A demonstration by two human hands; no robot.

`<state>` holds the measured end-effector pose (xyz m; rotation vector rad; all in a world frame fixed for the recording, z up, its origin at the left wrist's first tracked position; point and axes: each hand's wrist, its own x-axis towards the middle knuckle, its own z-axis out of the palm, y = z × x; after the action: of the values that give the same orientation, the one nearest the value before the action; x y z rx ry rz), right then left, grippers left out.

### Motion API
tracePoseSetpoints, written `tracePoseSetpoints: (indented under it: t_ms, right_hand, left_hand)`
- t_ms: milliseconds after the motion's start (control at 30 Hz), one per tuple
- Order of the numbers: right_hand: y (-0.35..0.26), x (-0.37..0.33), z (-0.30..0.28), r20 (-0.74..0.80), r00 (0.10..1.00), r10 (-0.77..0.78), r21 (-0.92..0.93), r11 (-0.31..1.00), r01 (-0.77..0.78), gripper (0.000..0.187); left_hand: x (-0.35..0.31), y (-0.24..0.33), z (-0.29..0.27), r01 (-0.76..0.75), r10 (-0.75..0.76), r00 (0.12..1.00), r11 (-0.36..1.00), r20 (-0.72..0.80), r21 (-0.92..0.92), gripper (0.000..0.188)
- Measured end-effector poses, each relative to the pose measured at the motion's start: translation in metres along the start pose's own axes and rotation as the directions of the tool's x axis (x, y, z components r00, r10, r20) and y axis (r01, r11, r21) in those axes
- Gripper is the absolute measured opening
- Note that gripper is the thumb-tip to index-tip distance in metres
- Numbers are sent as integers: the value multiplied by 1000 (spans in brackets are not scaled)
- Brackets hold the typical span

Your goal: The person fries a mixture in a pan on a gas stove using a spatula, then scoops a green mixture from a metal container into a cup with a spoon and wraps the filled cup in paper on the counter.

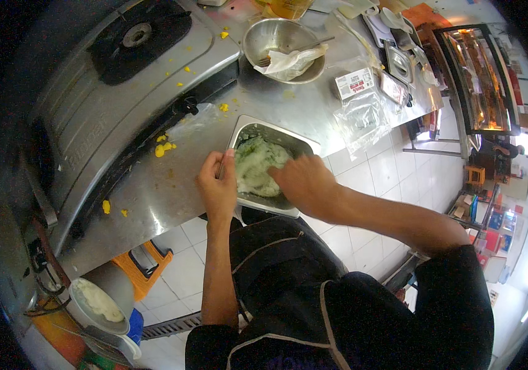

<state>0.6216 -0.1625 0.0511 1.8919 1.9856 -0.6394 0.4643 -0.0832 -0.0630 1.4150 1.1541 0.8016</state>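
A rectangular stainless steel pan [234, 134] sits tilted at the near edge of the metal table. Inside it is a pale green, wet, frothy-looking mixture [251, 161], with darker green toward the far side. My left hand [216, 188] grips the pan's left wall, thumb over the rim. Over the pan's right side, my right hand [306, 185] is curled with its fingers down at the mixture. Whether those fingers hold anything is hidden from view.
A steel bowl [251, 43] with a fork and crumpled white paper stands beyond the pan. To the left is a gas stove [147, 80]; yellow scraps [164, 148] lie before it. A clear plastic bag [363, 120] lies right. Below left are an orange stool [133, 271] and a pot [119, 283].
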Motion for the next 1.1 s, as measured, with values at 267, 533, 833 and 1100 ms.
tracePoseSetpoints:
  t_ms: [267, 533, 833, 1100]
  right_hand:
    - [31, -11, -43, 30, 997, 72, 128, 989, -75, 15]
    - [13, -31, -62, 5, 997, 75, -128, 989, -74, 11]
    - [11, 2, 3, 118, 989, -88, -74, 992, 97, 16]
    - [59, 42, -16, 9, 999, -48, 331, 943, 42, 25]
  left_hand:
    - [-12, 4, -1, 100, -99, 991, 995, -93, -3, 31]
    - [-14, 1, 10, 59, -76, 982, 994, -175, -96, 32]
    - [2, 4, 1, 1, -2, 997, 1000, -78, -12, 30]
    - [-6, 4, 2, 30, -42, 979, 997, -198, -65, 30]
